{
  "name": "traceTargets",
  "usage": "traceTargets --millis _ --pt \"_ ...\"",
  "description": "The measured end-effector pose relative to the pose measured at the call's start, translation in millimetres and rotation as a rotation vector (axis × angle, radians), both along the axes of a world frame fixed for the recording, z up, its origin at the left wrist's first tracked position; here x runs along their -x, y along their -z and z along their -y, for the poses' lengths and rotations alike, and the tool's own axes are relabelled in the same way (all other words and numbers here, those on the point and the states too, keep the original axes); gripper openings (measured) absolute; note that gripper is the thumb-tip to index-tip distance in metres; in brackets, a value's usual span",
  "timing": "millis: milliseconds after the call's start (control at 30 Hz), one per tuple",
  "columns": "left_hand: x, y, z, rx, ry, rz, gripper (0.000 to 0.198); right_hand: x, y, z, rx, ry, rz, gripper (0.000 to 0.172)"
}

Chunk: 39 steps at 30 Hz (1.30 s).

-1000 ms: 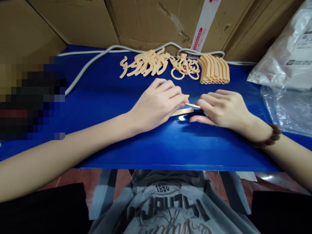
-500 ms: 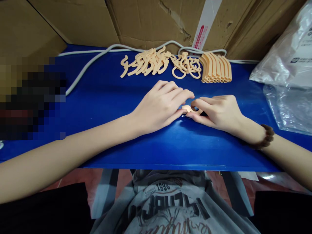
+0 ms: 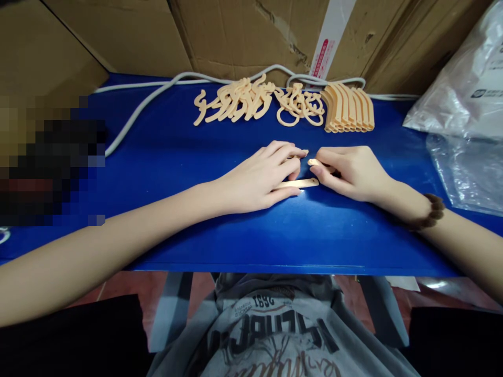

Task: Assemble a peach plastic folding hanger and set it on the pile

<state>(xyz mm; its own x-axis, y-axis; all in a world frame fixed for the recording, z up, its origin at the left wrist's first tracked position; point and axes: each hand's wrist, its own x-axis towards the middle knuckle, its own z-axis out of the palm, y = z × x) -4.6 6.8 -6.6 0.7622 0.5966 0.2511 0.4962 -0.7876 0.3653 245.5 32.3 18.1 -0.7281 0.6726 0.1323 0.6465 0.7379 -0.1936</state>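
Peach plastic strip (image 3: 296, 184) lies flat on the blue desk (image 3: 176, 152), right between the two hands and in front of the person's chest. The left hand (image 3: 261, 178) covers its left end, thumb on the near side and curled fingers on the far side, so this grip is closed lightly on the strip and pins it down. The right hand (image 3: 349, 170) meets it from the other side. Its thumb and forefinger are pinched shut on a small peach piece (image 3: 314, 162) just above the strip's right end. A sliver of peach also shows at the left fingertips, but it is too small to tell whether it belongs to that piece or is a separate one.

To handle this well, I judge that the left hand should keep the strip flat and steady while the right brings the small piece in square to its end. Light pressure should do, since thin plastic like this probably bends easily.

At the back of the desk lie a heap of hook-shaped pieces (image 3: 236, 102), a cluster of ring-shaped pieces (image 3: 301, 104) and a neat row of curved pieces (image 3: 348, 107). A white cable (image 3: 157, 94) runs behind them, in front of the cardboard boxes (image 3: 236, 31). A plastic bag (image 3: 463, 104) sits to the right, and a bead bracelet (image 3: 432, 212) is on the right wrist.
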Motion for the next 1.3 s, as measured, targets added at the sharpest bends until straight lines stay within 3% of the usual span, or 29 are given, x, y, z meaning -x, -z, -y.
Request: traceTargets --millis 167,433,700,1100,1300 --pt "-0.9 -2.0 2.1 0.014 -0.035 -0.034 0.027 0.7 0.5 0.8 -0.014 0.021 -0.025 0.043" --pt "-1.2 -3.8 2.6 0.037 -0.082 0.021 0.028 -1.8 5.3 -0.7 -0.037 0.111 -0.04 0.066" --pt "-2.4 -2.0 3.0 0.017 -0.101 0.051 0.025 1.6 1.7 0.6 -0.069 0.022 0.086 0.064" --pt "-3.1 0.2 2.8 0.009 -0.103 0.118 0.023 4.3 3.5 3.5 -0.12 0.146 0.096 0.068" --pt "-2.3 1.0 2.6 0.007 -0.105 0.134 0.021 3.7 2.7 3.3 -0.108 0.137 0.118 0.067"
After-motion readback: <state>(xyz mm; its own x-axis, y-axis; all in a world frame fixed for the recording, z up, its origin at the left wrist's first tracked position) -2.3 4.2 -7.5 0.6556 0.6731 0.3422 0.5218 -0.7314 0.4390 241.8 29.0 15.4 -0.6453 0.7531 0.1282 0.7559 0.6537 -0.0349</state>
